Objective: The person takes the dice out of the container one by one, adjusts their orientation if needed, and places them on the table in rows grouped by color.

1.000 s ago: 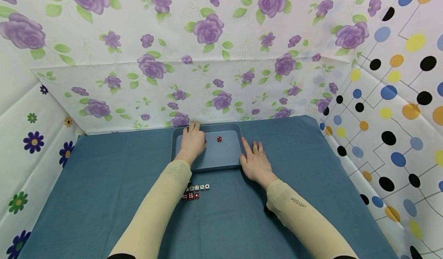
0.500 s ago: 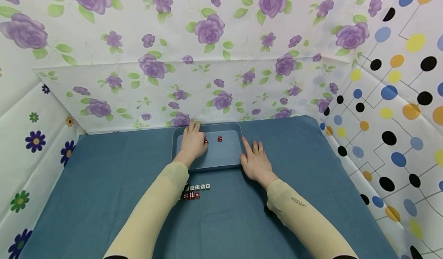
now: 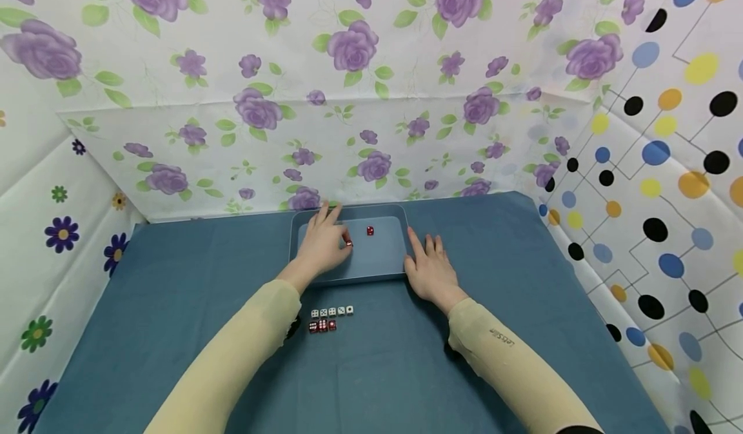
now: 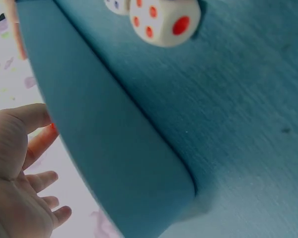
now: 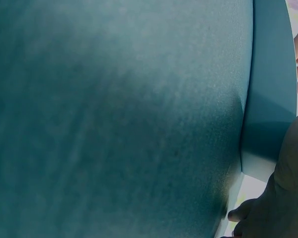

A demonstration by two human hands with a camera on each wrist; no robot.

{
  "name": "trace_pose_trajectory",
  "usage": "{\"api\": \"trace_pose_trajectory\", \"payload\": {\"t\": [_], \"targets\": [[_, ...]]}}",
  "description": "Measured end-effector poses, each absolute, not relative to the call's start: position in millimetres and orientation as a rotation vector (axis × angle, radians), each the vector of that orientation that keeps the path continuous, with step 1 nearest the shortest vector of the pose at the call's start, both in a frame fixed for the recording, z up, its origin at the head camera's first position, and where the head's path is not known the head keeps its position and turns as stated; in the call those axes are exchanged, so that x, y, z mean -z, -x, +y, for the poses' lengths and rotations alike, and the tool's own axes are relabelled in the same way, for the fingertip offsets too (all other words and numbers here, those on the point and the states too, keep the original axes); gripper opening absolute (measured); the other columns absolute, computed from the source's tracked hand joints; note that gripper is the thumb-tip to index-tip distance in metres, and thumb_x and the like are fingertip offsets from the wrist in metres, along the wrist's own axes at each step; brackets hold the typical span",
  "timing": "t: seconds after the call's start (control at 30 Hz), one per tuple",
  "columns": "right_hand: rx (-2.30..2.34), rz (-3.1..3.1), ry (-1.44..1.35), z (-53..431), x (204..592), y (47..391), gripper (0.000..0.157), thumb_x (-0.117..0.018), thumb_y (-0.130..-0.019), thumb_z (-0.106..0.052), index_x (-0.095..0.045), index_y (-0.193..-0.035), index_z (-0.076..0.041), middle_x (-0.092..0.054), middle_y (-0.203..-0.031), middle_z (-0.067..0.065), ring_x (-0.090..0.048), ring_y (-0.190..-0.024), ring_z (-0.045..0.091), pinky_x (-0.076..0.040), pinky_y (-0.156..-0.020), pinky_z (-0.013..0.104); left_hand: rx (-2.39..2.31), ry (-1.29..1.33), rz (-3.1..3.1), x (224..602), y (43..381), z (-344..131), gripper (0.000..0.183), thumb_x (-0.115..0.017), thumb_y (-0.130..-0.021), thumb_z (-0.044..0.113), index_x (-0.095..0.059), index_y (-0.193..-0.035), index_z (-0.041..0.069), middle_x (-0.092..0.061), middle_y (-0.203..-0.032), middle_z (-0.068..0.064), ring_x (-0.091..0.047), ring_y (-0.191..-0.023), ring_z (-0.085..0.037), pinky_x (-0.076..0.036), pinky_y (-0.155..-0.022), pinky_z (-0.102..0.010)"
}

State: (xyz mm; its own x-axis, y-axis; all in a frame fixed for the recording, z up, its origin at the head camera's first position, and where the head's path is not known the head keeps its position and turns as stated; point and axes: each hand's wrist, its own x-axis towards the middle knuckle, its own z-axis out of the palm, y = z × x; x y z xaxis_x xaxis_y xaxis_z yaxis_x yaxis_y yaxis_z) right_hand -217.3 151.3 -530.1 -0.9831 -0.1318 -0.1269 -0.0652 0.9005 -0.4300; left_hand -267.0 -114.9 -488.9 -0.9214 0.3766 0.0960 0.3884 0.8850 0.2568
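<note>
I see a blue-grey tray [image 3: 348, 276] on a teal-blue cloth [image 3: 174, 305]. Red die [image 3: 369, 230] w/ white pips in the tray. Row of white dice [image 3: 332, 311], red ones [image 3: 322, 325] below; close up, white die [image 4: 164, 20] has red pips. Cream sleeves [image 3: 232, 363]. Back wall [image 3: 348, 98]: purple roses, green leaves on white. Right wall [image 3: 667, 163]: blue, yellow, orange, black dots.

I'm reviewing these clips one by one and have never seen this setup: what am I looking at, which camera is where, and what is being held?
No machine here: a person works bare-handed, filmed by one head camera and one on each wrist. On the blue cloth-covered table sits a shallow blue-grey plastic tray. The left hand is inside it, pinching a small red die; a second red die lies loose in the tray. The right hand rests flat against the tray's right edge. Two short rows of white and red dice wait in front of the tray.
</note>
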Motion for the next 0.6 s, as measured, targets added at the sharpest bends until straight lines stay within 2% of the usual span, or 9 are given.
{"api": "trace_pose_trajectory", "payload": {"t": [0.2,0.4,0.6], "targets": [[0.652,2.914,0.156,151.5,531.0,217.7,0.064,-0.030,-0.116,-0.039,-0.005,-0.174,-0.029,-0.011,-0.176,0.027,0.001,-0.163,0.046,-0.012,-0.129,0.062,0.525,0.648,-2.944,477.5,254.4,-122.7,0.010,-0.083,-0.094,0.025,-0.078,-0.091,0.017,-0.037,-0.169,-0.021,-0.011,-0.163,-0.044,-0.023,-0.125,-0.064],[0.654,2.913,0.151,151.7,533.3,219.0,0.064,-0.029,-0.116,-0.039,-0.005,-0.174,-0.029,-0.010,-0.176,0.027,0.002,-0.163,0.046,-0.012,-0.129,0.062,0.546,0.703,-2.910,468.4,239.5,-132.2,0.011,-0.085,-0.093,0.025,-0.077,-0.089,0.019,-0.031,-0.173,-0.017,-0.004,-0.164,-0.039,-0.020,-0.126,-0.065],[0.659,2.911,0.147,152.0,532.4,218.7,0.064,-0.029,-0.116,-0.039,-0.004,-0.174,-0.029,-0.010,-0.176,0.027,0.002,-0.163,0.046,-0.012,-0.129,0.062,0.568,0.761,-2.842,464.9,222.3,-139.9,0.012,-0.087,-0.092,0.025,-0.077,-0.089,0.019,-0.035,-0.171,-0.018,-0.007,-0.164,-0.040,-0.021,-0.125,-0.067]]}}
